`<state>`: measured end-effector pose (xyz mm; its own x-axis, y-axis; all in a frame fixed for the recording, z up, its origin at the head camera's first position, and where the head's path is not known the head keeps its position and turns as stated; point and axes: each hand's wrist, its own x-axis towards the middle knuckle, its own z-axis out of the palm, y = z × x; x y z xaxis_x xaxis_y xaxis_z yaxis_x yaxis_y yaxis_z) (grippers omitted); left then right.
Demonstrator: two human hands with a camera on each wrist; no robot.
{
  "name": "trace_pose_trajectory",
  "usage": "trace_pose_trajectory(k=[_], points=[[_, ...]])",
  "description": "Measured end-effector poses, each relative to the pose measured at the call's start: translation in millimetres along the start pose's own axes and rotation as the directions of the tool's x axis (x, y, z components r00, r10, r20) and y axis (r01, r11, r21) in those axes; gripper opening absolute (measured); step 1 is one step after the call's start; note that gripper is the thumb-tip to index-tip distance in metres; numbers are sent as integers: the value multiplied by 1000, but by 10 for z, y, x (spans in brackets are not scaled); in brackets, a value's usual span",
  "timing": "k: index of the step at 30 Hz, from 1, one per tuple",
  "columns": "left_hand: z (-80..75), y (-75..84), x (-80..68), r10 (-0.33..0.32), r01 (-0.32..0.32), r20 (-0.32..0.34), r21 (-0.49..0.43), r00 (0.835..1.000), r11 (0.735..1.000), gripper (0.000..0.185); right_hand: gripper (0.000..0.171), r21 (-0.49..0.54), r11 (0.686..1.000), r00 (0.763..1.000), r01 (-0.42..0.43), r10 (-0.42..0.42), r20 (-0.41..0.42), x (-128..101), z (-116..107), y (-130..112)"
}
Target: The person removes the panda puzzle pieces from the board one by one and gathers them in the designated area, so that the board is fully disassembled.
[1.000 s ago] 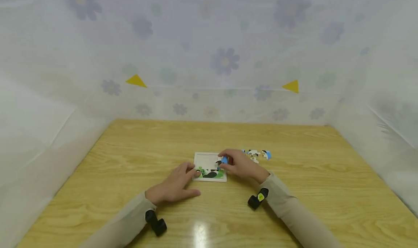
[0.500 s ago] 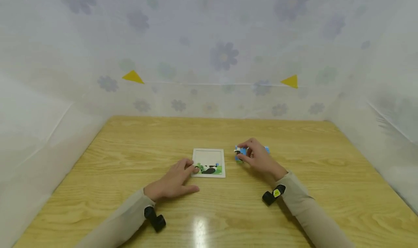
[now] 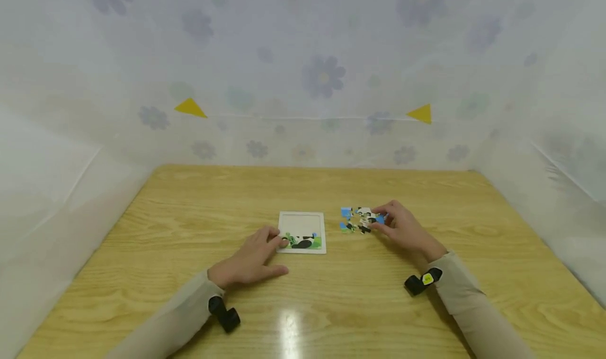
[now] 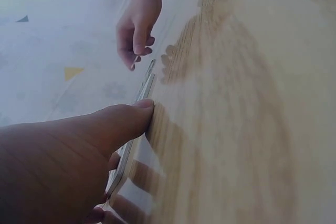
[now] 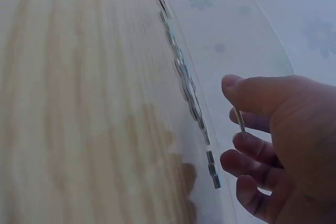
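1. The left hand (image 3: 248, 262) is laid flat on the wooden table (image 3: 189, 233), fingers straight and relaxed; nothing is gripped
2. The near left corner of the white puzzle tray (image 3: 301, 223) is touched by the left fingertips (image 3: 279, 240); in the left wrist view the tray edge (image 4: 137, 129) is met by the thumb
3. The tray lies at the table centre; only its near row is filled with green and black pieces (image 3: 303, 242)
4. A single thin puzzle piece (image 5: 239, 120) is pinched between thumb and fingers of the right hand (image 3: 402, 227), as seen in the right wrist view
5. The loose puzzle pieces (image 3: 357, 219) are grouped just right of the tray, touching the right fingertips
6. Behind the table, a flower-patterned white sheet (image 3: 324, 78) is hung
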<state>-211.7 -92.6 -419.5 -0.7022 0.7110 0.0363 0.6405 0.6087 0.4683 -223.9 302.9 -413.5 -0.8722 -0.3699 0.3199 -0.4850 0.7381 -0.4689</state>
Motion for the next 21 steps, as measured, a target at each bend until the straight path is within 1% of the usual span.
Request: trace_pose_trajectory(k=[3, 6, 8, 14, 17, 21], points=[[-8, 12, -2, -2, 2, -1, -2, 1000, 1000, 60, 31, -13, 1000, 998, -3, 4, 56, -4, -69, 18], [-15, 23, -12, -14, 14, 3, -11, 1000, 1000, 61, 31, -14, 999, 992, -29, 30, 124, -7, -112, 44], [-20, 29, -21, -22, 23, 5, -16, 1000, 1000, 61, 31, -38, 998, 987, -47, 53, 154, -11, -121, 68], [-27, 39, -26, -19, 19, 8, -15, 1000, 1000, 60, 30, -100, 993, 982, -66, 82, 169, -34, -137, 94], [-28, 39, -25, -12, 12, 4, -12, 1000, 1000, 60, 29, -97, 993, 980, -70, 87, 181, -52, -144, 87], [-24, 40, -8, 8, -8, -4, 1, 1000, 1000, 59, 26, -89, 994, 981, -67, 82, 177, -91, -161, 79]])
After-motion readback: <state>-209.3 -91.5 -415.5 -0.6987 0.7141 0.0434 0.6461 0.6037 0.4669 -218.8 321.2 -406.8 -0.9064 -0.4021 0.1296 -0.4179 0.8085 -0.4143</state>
